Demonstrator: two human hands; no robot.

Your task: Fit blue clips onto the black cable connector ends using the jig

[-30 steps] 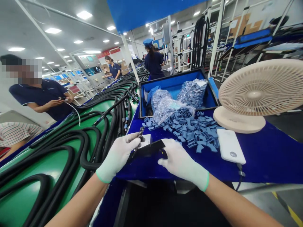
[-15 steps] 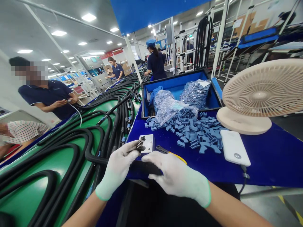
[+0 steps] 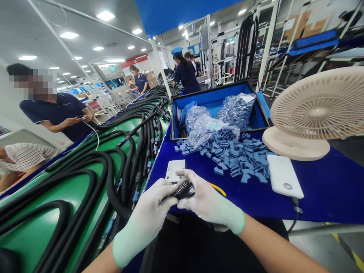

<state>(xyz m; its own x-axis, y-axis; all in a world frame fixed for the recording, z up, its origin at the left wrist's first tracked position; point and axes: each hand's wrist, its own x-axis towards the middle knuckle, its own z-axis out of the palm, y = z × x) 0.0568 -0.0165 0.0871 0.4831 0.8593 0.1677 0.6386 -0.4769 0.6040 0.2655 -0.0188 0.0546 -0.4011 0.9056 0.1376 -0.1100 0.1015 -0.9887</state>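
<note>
Both my hands wear white gloves with green cuffs and meet at the near edge of the blue table. My left hand (image 3: 156, 203) is closed on the left end of a black fitting with a silver spring-like coil (image 3: 183, 189). My right hand (image 3: 206, 197) curls round its other end, thumb below and fingers above, beside a glossy black part. How these pieces join is hidden by the fingers. Just behind the hands lies a white block with holes (image 3: 175, 169). A tool's yellow handle (image 3: 218, 189) shows behind my right hand.
Blue plastic clips (image 3: 236, 159) are heaped ahead, partly under a clear bag (image 3: 209, 131). Behind stands a blue bin (image 3: 212, 104). To the right are a power bank (image 3: 284, 176) and a fan (image 3: 315, 113). Black hoses (image 3: 105, 170) cover the green belt at left; co-workers stand along it.
My left hand has brought the coiled fitting down and right, from upright to tilted. My right hand has risen to meet it, and its fingers now close round the far end.
</note>
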